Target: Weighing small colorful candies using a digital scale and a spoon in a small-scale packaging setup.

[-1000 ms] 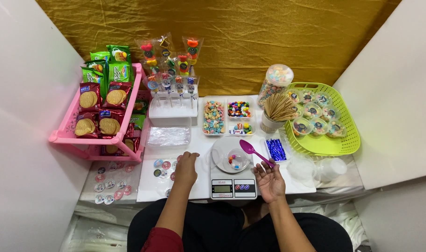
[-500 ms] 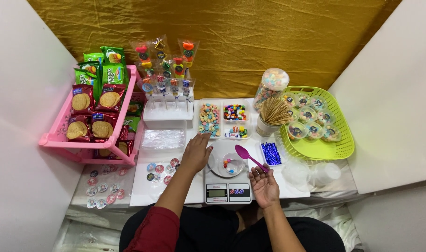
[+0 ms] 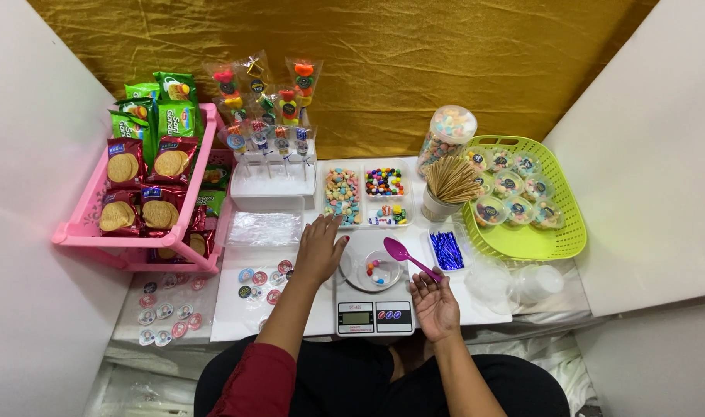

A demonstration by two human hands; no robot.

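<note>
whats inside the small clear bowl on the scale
The small clear bowl on the kitchen scale holds a few small coloured candies, white, red and blue among them. The purple spoon in the right hand reaches over its rim, hiding that edge.

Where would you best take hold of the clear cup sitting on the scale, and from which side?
Probably by its rim, from above and the left: the clear cup stands upright and open-topped on the scale. The purple spoon in the right hand slants over its right edge, while the left hand rests just beside its left wall.
</note>
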